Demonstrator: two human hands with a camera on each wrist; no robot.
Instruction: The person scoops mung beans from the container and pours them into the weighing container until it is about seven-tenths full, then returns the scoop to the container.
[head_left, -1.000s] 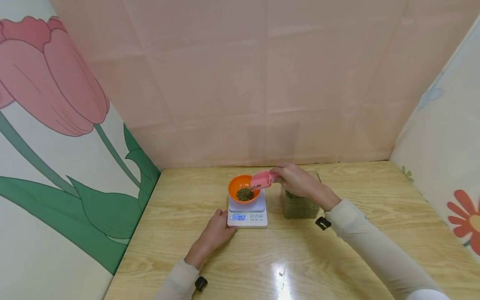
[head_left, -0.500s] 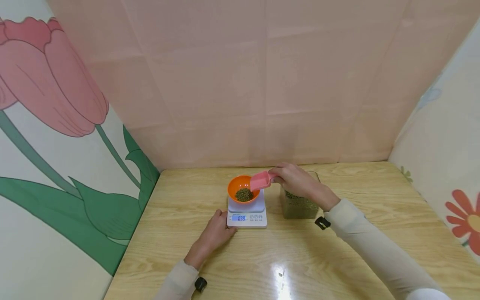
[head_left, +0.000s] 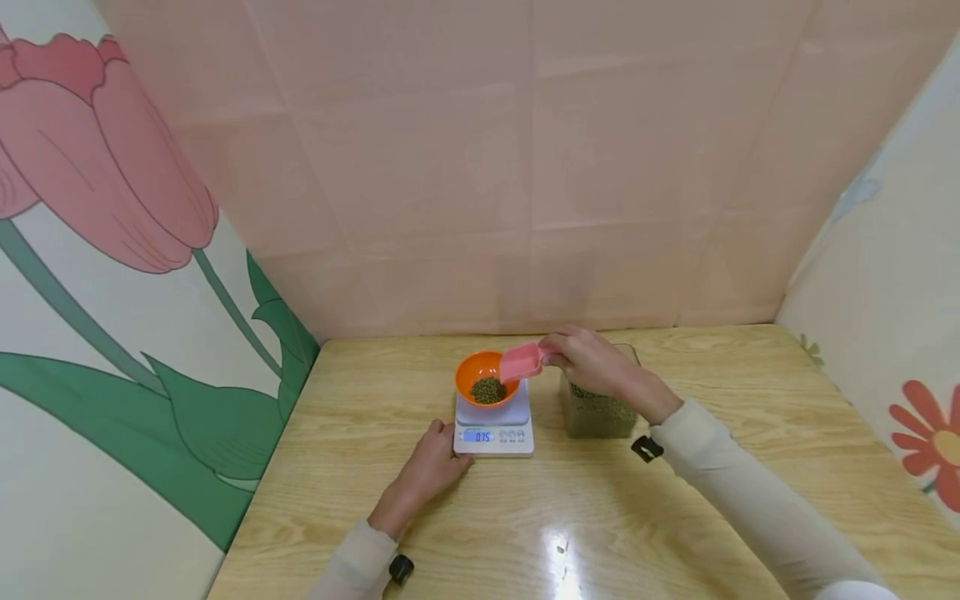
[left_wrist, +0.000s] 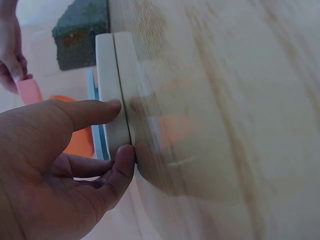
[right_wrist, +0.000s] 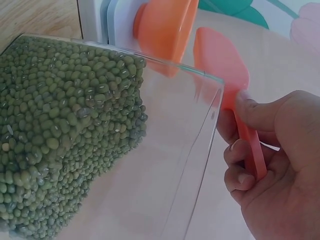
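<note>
My right hand (head_left: 592, 362) grips the handle of a pink scoop (head_left: 519, 363), its fingers curled round it in the right wrist view. The scoop tilts over the right rim of an orange bowl (head_left: 471, 372). Green mung beans (head_left: 488, 391) lie in the bowl's bottom. Under the bowl is a white kitchen scale (head_left: 491, 448) with a lit blue display (head_left: 477, 437). My left hand (head_left: 430, 463) holds the scale's front left corner, thumb (left_wrist: 95, 111) against its front edge and a curled finger (left_wrist: 123, 162) by the corner.
A clear square container (head_left: 600, 425) of mung beans stands right of the scale, partly under my right forearm. In the right wrist view its transparent wall (right_wrist: 195, 135) rises close beside the scoop. A pink-covered wall (head_left: 532, 208) closes off the table's (head_left: 375, 375) back edge.
The last beans have slid off the scoop into the bowl, and the scoop now looks bare inside. The digits on the scale's display have changed. Both hands have kept their places.
</note>
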